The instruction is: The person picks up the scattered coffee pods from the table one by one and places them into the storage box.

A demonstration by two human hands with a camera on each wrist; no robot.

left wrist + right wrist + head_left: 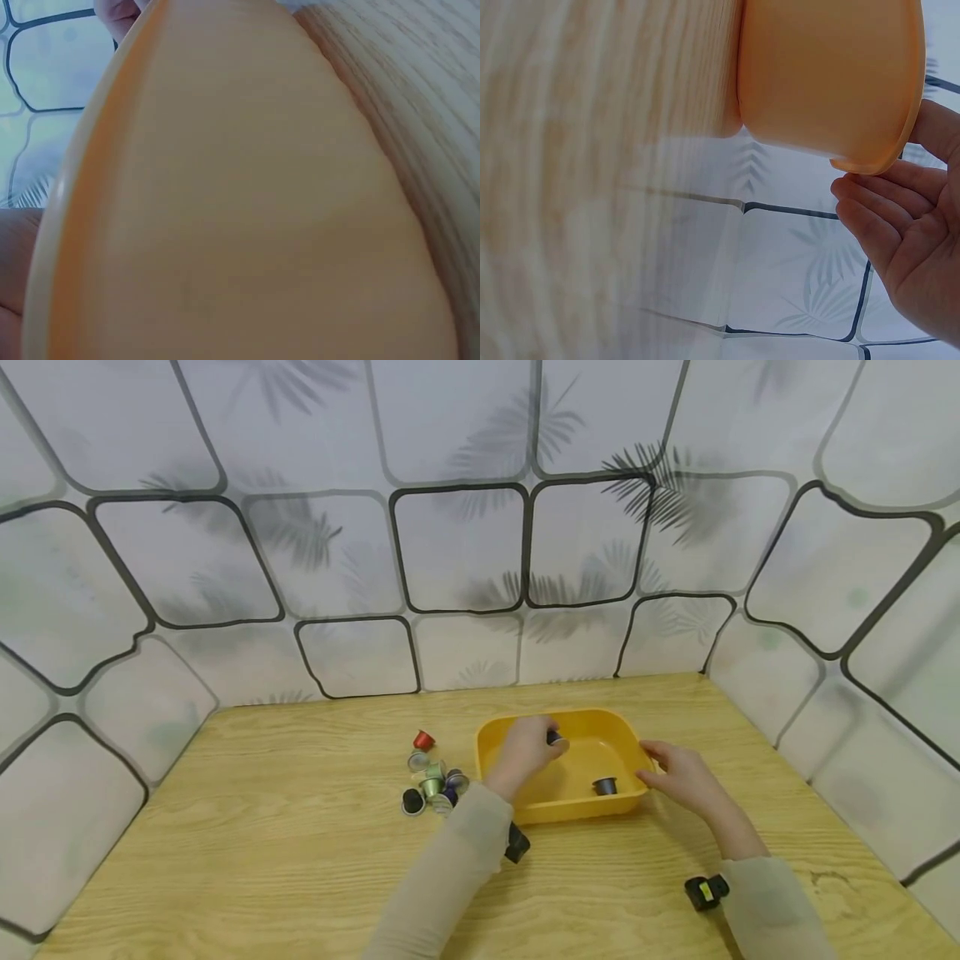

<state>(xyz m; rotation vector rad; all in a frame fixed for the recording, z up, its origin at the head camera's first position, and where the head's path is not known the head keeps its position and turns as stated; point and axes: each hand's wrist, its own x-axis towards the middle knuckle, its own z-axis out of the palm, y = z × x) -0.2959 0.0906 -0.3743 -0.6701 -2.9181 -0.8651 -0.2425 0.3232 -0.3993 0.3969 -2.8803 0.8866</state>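
A yellow tray (581, 810) with low walls stands on the wooden table. Over its left part my left hand (523, 748) pinches a dark coffee capsule (553, 737) between thumb and fingers. My right hand (681, 775) grips the tray's right rim, thumb over the edge; in the right wrist view its fingers (881, 206) curl below the lip. One dark capsule (604, 787) lies on its side on the tray floor. In the left wrist view the tray wall (247, 180) fills most of the picture and hides the capsule.
Left of the tray lies a loose pile of several capsules, among them a red one (423, 741), a black one (412, 802) and a green one (431, 787). Patterned cloth (465, 552) rises behind the table (262, 827) and along its sides.
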